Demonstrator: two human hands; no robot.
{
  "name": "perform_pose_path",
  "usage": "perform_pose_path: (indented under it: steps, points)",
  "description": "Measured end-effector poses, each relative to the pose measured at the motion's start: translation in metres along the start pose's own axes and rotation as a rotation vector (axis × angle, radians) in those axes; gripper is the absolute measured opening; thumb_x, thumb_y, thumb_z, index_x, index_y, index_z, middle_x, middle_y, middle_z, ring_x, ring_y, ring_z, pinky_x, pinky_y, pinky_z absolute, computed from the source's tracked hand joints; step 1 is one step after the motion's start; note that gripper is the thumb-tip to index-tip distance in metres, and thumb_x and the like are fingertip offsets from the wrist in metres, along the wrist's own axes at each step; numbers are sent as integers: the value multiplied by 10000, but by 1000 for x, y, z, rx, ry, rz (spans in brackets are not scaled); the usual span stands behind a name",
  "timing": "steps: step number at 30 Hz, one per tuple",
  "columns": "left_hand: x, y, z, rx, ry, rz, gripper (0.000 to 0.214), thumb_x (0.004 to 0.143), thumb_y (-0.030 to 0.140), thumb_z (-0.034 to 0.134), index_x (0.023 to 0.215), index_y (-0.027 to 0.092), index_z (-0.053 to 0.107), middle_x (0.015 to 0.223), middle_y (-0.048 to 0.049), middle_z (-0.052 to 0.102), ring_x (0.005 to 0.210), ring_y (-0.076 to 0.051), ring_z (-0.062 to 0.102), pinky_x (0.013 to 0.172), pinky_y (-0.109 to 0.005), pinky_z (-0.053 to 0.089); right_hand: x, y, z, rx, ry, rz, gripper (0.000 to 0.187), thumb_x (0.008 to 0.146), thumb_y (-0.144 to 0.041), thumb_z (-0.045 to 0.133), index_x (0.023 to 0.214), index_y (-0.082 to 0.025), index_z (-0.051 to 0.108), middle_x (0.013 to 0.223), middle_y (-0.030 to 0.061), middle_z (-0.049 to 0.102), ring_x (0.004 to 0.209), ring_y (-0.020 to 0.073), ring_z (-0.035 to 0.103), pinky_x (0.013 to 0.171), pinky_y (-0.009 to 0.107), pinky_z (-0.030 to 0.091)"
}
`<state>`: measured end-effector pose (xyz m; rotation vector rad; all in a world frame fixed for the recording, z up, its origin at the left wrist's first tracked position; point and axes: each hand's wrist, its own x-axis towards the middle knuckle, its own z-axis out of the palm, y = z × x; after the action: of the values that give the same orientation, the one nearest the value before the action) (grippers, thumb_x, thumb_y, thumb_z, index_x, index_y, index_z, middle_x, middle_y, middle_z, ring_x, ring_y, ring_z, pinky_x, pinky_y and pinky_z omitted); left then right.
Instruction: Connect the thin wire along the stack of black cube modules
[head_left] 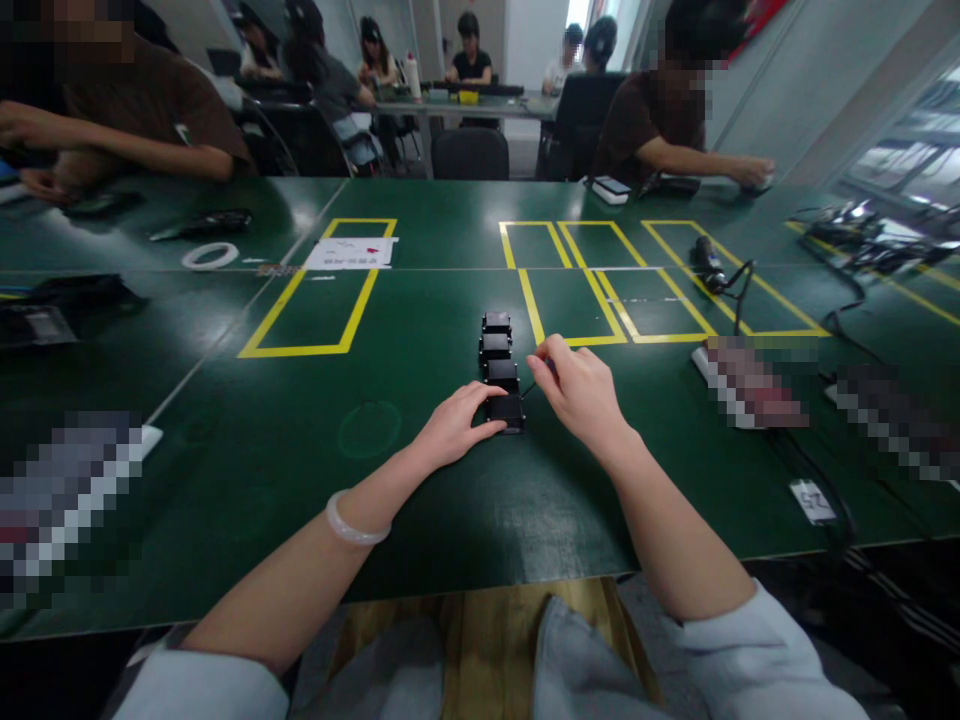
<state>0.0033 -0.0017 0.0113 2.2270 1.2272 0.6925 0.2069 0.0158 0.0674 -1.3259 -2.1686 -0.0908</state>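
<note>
Four-sided black box-shaped parts, several of them, stand in a row on the green table, with small shiny bits at their edges. The nearest black block [505, 410] is steadied between the thumb and fingers of my left hand [454, 425]. Just right of it, my right hand [581, 392] is closed in a pinch around a thin dark tool [529, 388] that looks like a small screwdriver. Its shaft points toward the nearest block's right side; I cannot tell whether the tip touches. The farther blocks [496, 346] sit free beyond my fingers.
Yellow tape rectangles [292, 351] mark the green table [442, 530]. A tape roll [210, 257] and a paper sheet [352, 253] lie left. To the right are a black corded device [707, 265], a blurred flat item [750, 385] and cables [855, 235]. People sit across the table.
</note>
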Motion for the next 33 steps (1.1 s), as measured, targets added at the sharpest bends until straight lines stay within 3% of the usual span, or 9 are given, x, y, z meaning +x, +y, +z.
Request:
perform_pose_path:
  steps: [7, 13, 19, 25, 33]
  points:
    - [0, -1, 1, -12, 0, -5, 355, 855, 331, 590, 1195, 239, 544, 1161, -60, 585, 1115, -244, 546, 951, -372, 432, 0, -1, 1, -20, 20, 4, 178, 931, -274, 361, 921, -201, 523, 661, 3, 591, 558, 127, 467, 629, 266, 320]
    - [0, 2, 0, -7, -2, -12, 360, 856, 337, 584, 1199, 240, 539, 1155, -61, 588, 1109, -247, 550, 953, -382, 434, 0, -1, 0, -5, 22, -2, 237, 951, -362, 353, 896, -206, 523, 674, 7, 602, 576, 133, 489, 637, 267, 328]
    - [0, 1, 0, -9, 4, -14, 355, 854, 338, 586, 1195, 244, 546, 1166, -61, 588, 1123, -250, 543, 961, -389, 431, 0, -3, 0, -11, 27, 13, 168, 909, -265, 382, 985, -198, 516, 650, -8, 583, 567, 137, 488, 637, 265, 332]
    - [0, 0, 0, -4, 0, -6, 355, 857, 339, 586, 1195, 240, 539, 1158, -61, 588, 1119, -245, 545, 958, -385, 431, -1, -1, 0, -6, 33, -7, 247, 947, -389, 374, 869, -207, 522, 663, 2, 595, 578, 132, 487, 637, 265, 328]
    - [0, 1, 1, -11, 6, -6, 349, 850, 340, 590, 1182, 240, 551, 1157, -58, 590, 1116, -243, 546, 961, -382, 429, 0, -2, 0, -12, 23, 2, 186, 931, -294, 368, 911, -203, 529, 643, -1, 581, 565, 131, 469, 638, 268, 328]
